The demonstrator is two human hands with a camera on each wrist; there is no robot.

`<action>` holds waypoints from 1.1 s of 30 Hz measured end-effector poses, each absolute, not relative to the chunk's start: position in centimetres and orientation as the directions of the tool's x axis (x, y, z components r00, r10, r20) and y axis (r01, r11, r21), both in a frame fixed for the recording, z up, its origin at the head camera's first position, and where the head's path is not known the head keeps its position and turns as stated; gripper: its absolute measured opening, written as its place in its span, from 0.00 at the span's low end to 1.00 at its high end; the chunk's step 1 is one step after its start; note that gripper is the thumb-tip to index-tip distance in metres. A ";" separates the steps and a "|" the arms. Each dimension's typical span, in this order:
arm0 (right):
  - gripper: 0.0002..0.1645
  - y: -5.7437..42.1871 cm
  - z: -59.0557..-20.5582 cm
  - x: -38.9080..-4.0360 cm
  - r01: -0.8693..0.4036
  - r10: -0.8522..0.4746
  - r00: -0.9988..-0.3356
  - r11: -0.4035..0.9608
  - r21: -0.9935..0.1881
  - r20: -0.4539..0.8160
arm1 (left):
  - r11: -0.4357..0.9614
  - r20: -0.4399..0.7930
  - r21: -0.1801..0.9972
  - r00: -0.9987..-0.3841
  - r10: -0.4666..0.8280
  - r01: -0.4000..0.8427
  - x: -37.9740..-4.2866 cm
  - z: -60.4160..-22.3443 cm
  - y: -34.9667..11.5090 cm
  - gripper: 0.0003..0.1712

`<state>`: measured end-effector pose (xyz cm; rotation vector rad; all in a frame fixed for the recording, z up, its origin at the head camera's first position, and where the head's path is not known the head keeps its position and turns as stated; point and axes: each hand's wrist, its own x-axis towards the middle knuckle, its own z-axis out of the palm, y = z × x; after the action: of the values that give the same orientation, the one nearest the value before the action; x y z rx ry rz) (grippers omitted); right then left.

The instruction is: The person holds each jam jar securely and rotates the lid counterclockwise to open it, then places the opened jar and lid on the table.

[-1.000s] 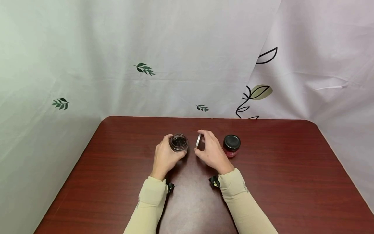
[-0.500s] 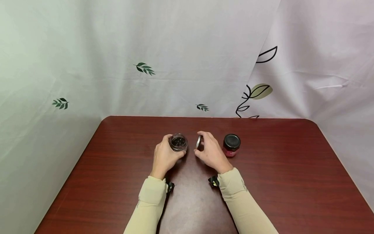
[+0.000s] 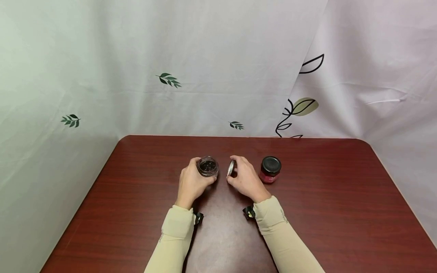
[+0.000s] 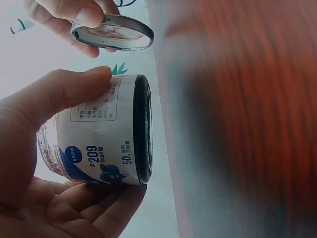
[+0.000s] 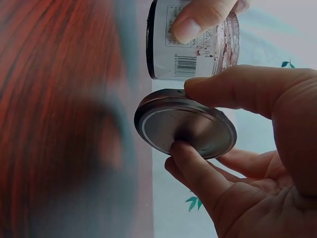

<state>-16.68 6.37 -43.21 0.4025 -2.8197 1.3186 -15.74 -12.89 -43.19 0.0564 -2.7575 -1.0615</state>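
Over the last second the change is small: the lid (image 3: 231, 168), in the right hand (image 3: 247, 180), has come a little nearer the person in the head view and shows slightly more of its silver side; the jar (image 4: 99, 134) has barely shifted in the left hand (image 3: 192, 182); the other jar (image 3: 271, 166) has stayed where it was.

For the work in hand this means, I judge, that lid and jar are still two separate pieces, near each other but not touching; the lid stands nearly on edge, its smeared underside turned toward the jar; the jar is roughly upright, its mouth uncovered and dark contents showing within.

The left hand wraps thumb and fingers round the jar, holding it above the table (image 3: 119, 212); the right hand pinches the lid by its rim, one fingertip against the flat top; the other jar stands upright just beside the right hand, its black cap on.
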 end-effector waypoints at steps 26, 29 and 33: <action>0.42 6.4 -43.6 -17.0 -0.233 -0.243 -0.967 0.697 -0.678 0.082 | 0.740 0.117 0.672 -0.987 -0.113 -0.005 -15.8 -43.2 -13.0 0.45; 0.42 6.4 -43.6 -17.0 -0.229 -0.241 -0.967 0.702 -0.674 0.077 | 0.738 0.115 0.675 -0.987 -0.112 -0.005 -15.8 -43.2 -13.0 0.45; 0.43 6.4 -43.6 -17.0 -0.217 -0.242 -0.969 0.709 -0.671 0.059 | 0.735 0.108 0.678 -0.988 -0.112 -0.009 -15.8 -43.3 -13.1 0.45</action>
<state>-16.96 6.42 -43.59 0.3943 -2.9347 1.1460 -15.80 -13.10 -43.27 0.0976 -2.7929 -1.0898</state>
